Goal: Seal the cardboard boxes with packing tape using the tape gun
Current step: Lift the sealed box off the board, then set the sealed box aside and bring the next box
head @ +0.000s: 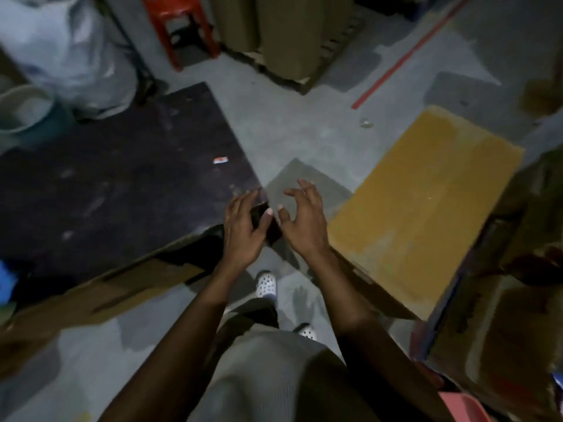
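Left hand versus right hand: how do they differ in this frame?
The left hand grips a small dark object, thumb laid across it; the right hand holds nothing. The left hand's fingers lie close together, while the right hand's fingers are spread and loosely curled. Both are bare, held out in front of the body at about the same height, above the grey floor.

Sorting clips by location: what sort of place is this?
Probably a warehouse or storeroom: concrete floor with a painted red line, cardboard boxes, and stacked cardboard at the back.
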